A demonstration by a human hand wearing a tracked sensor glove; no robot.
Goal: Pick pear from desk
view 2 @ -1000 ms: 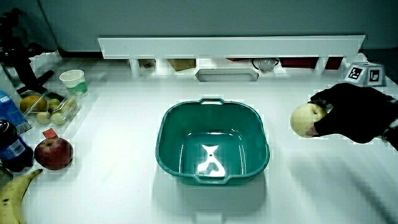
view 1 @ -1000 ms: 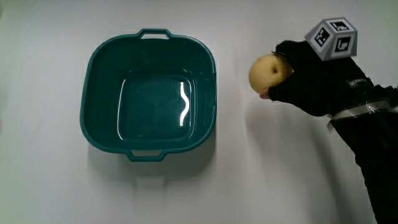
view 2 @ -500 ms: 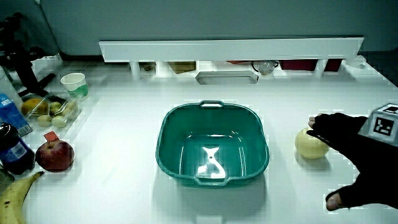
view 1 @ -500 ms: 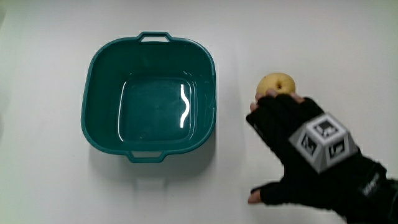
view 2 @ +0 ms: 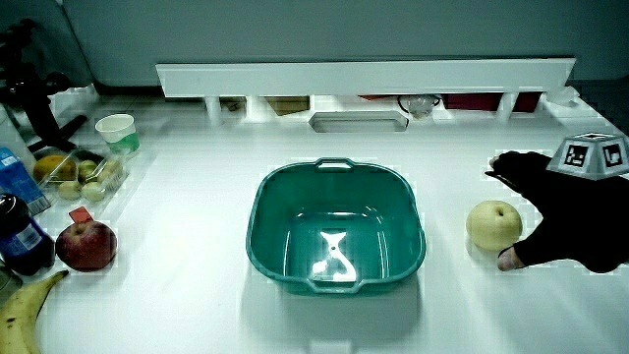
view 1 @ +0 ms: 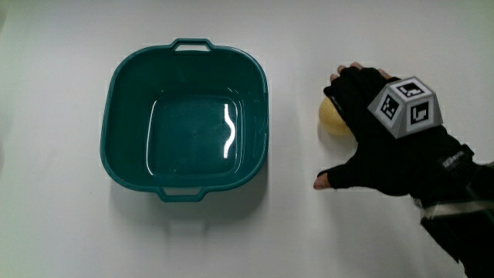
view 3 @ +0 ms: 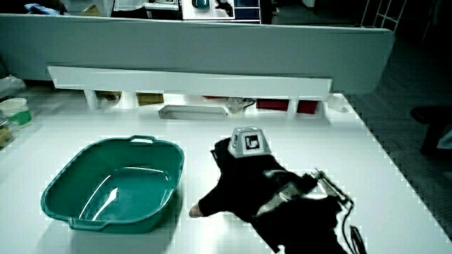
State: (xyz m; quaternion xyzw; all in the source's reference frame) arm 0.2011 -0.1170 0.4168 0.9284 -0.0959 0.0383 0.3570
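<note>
The yellow pear [view 1: 332, 117] rests on the white table beside the teal basin [view 1: 123, 85]. The gloved hand [view 1: 378, 150] lies over it, with the fingers spread across its top and the thumb stretched out nearer to the person, apart from the fruit. In a side view the pear [view 2: 493, 224] sits between the thumb and the fingers of the hand [view 2: 570, 221]. In a side view the hand [view 3: 240, 180] hides the pear completely, next to the basin [view 3: 70, 212].
At the table's edge, away from the hand, are a red apple [view 2: 86, 244], a banana [view 2: 20, 313], a dark bottle [view 2: 15, 236], a fruit box [view 2: 81, 172] and a paper cup [view 2: 116, 128]. A metal tray [view 2: 358, 120] lies by the low partition [view 2: 364, 74].
One second ago the hand held the pear beside the basin. It then left the pear on the table and drew back toward the person. Now it has come over the pear again.
</note>
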